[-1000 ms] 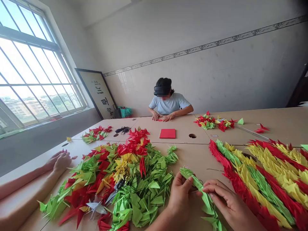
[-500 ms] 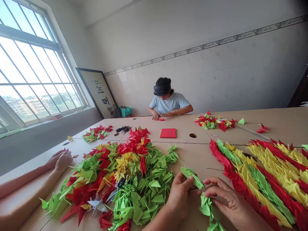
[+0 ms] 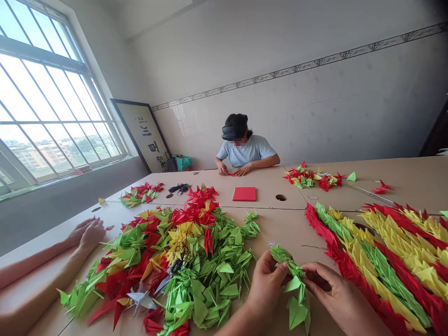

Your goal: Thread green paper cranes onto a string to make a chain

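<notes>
Near the front edge, my left hand [image 3: 268,280] is closed round the upper part of a strand of green folded paper pieces [image 3: 297,298]. My right hand [image 3: 327,284] pinches the same strand from the right side, fingertips pressed together at its edge. The strand's lower end hangs down between both hands, with loose leaf-like folds. Left of my hands lies a big pile of green folded papers [image 3: 206,289], mixed with red and yellow ones. Long rows of red, yellow and green folded paper [image 3: 381,266] lie to the right.
Another person's forearms [image 3: 49,275] rest at the left. Across the table [image 3: 269,219] a person [image 3: 247,149] handles red paper. A red paper stack [image 3: 244,193], black threads [image 3: 179,188], smaller paper piles [image 3: 311,177] and a thin needle-like rod [image 3: 313,246] also lie there.
Both hands and the green strand have shifted slightly; the strand now hangs more upright and bunched between them. The person opposite has moved their hands over the red paper.
</notes>
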Demonstrator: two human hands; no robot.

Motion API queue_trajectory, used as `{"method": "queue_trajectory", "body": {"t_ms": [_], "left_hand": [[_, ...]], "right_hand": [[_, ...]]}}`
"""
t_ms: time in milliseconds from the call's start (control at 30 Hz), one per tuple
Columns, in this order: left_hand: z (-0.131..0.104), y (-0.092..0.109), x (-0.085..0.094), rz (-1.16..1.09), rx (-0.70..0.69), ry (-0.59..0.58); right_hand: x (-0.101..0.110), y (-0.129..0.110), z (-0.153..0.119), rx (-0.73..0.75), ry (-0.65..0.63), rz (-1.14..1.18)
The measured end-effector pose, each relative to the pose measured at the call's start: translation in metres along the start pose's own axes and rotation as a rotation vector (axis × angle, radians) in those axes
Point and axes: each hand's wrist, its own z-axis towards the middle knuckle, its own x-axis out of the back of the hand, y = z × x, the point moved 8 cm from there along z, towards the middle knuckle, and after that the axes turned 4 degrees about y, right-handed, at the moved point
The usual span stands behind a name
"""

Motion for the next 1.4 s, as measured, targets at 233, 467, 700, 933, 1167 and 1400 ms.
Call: {"method": "queue_trajectory", "body": {"t_ms": [233, 467, 700, 933, 1167, 1400], "left_hand": [[-0.003, 0.0, -0.004, 0.006, 0.02, -0.037], [-0.006, 0.008, -0.012, 0.1, -0.072, -0.109], [-0.004, 0.008, -0.007, 0.044, -0.056, -0.044], [-0.001, 0.002, -0.005, -0.018, -0.01, -0.109], [0.0, -0.003, 0.003, 0.012, 0.05, -0.016], [0.0, 0.0, 0.005, 0.023, 0.032, 0.009]], "right_hand": [[0.004, 0.002, -0.001, -0.041, 0.043, -0.042], [0.004, -0.003, 0.0, -0.03, 0.026, -0.044], [0.003, -0.004, -0.001, -0.024, 0.051, -0.031], [-0.004, 0.001, -0.001, -0.113, -0.056, 0.151], [-0.004, 0.002, 0.003, -0.151, -0.066, 0.286], [-0.005, 0.005, 0.001, -0.146, -0.112, 0.288]]}}
